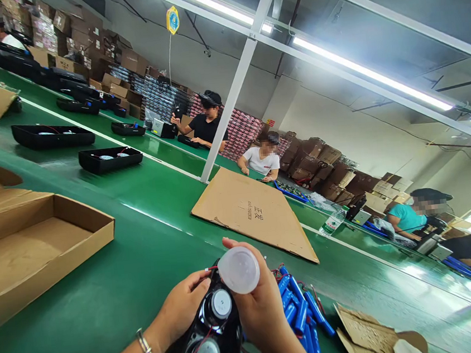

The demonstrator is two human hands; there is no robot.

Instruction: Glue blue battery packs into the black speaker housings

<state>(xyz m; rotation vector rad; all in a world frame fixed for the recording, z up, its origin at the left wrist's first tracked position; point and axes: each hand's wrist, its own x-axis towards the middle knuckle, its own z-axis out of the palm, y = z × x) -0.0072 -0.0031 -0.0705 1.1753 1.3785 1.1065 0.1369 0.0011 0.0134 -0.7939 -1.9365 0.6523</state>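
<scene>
A black speaker housing [229, 337] with two round silver-backed speakers is in front of me, tilted away. My left hand [185, 302] is closed along its left edge, with a thin red wire [209, 269] at the fingertips. My right hand [260, 308] is wrapped around a round, translucent white plastic container [240, 270], its flat end facing me, over the upper part of the housing. What lies under the container is hidden. Just right of that hand is a pile of blue wrapped batteries [302, 310] with red and black leads.
An open cardboard box [83, 215] stands at left, and a flat cardboard sheet [256, 213] lies ahead. Black housings [110, 160] sit on the green table [151, 219]. Torn cardboard [369, 331] is at lower right. A white post [238, 81] rises ahead; several people work beyond.
</scene>
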